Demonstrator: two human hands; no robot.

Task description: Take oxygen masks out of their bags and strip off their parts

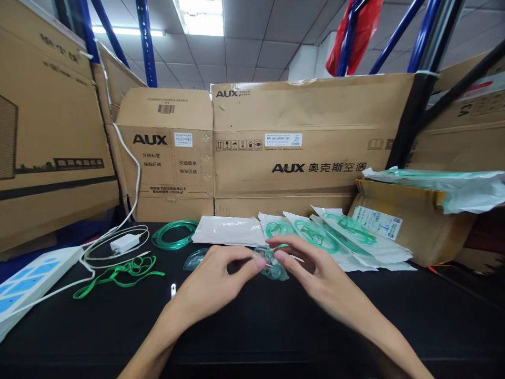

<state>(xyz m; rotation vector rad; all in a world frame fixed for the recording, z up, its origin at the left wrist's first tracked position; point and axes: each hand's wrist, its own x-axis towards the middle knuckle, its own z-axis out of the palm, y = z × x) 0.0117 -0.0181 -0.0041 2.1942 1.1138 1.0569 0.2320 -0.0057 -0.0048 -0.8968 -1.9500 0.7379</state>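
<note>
Both hands meet over the middle of the black table around a small, clear greenish plastic piece [275, 270] with rounded parts; its exact kind is hard to make out. My left hand [223, 276] pinches its left side between thumb and forefinger. On the other side my right hand [311, 263] has thumb and fingertips closed on its upper right edge. Partly hidden behind my left hand lies a clear plastic mask-like shell [194, 259]. Farther left are a coil of green tubing [173, 235], a loose green strap [122, 273] and a small shiny metal strip [173, 290].
White pouches with green tubing [319, 237] lie behind my right hand, beside a blank white pouch [229, 230]. A brown box [410, 216] carries more pouches at right. A power strip [35, 279] and white cable [138, 173] lie left. Large cartons [311, 126] wall the back.
</note>
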